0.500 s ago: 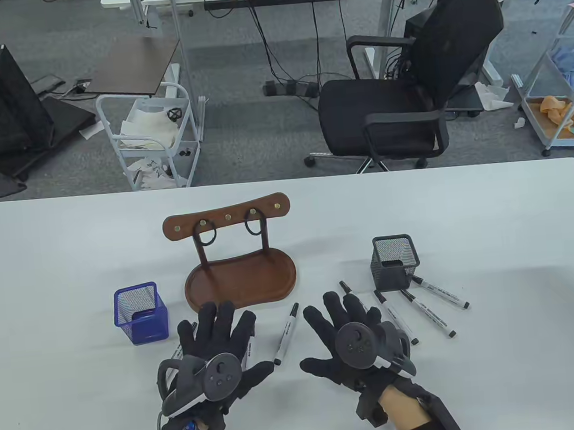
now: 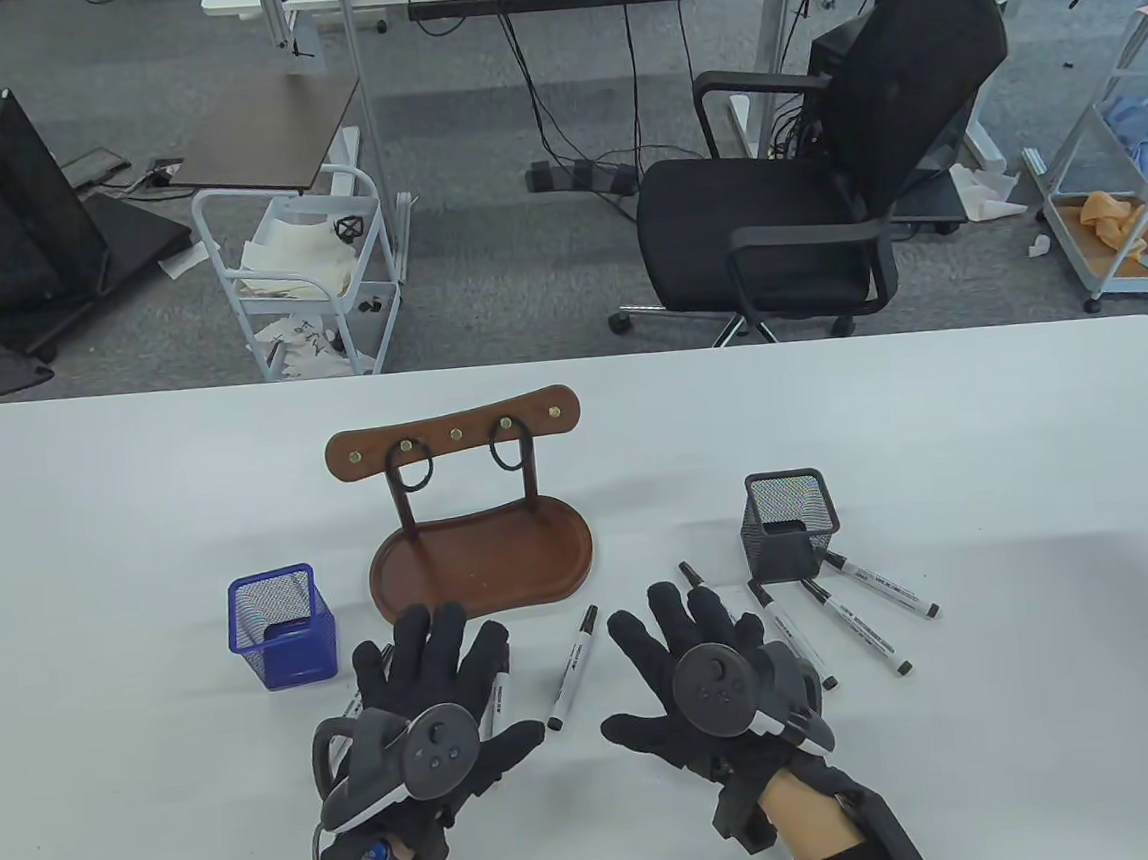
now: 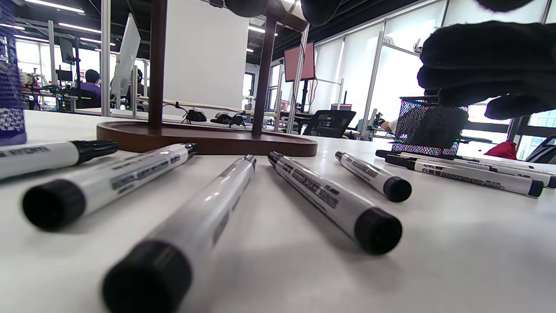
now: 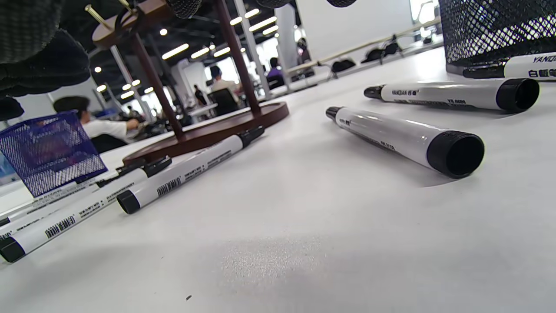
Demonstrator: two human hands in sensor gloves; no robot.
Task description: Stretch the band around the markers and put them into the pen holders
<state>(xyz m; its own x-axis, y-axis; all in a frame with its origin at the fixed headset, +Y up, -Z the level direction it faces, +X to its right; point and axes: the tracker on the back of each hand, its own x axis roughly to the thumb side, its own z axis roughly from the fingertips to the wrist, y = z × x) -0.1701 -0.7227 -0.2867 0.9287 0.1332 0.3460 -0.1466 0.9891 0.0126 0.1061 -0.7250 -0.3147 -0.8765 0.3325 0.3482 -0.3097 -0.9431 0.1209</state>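
Several white markers with black caps lie on the white table point(image 2: 989, 474). One marker point(image 2: 573, 667) lies between my hands and three more point(image 2: 858, 638) fan out below the black mesh pen holder point(image 2: 789, 524). The blue mesh pen holder point(image 2: 282, 626) stands at the left. Two black bands point(image 2: 414, 464) hang on pegs of the wooden stand point(image 2: 480, 559). My left hand point(image 2: 434, 663) is spread flat, palm down, over some markers point(image 3: 334, 202). My right hand point(image 2: 687, 631) is also spread flat, over other markers point(image 4: 408, 139). Neither hand holds anything.
The stand's oval tray sits just beyond my fingertips. An office chair point(image 2: 811, 158) and a white cart point(image 2: 299, 273) stand past the table's far edge. The table's far half and right side are bare.
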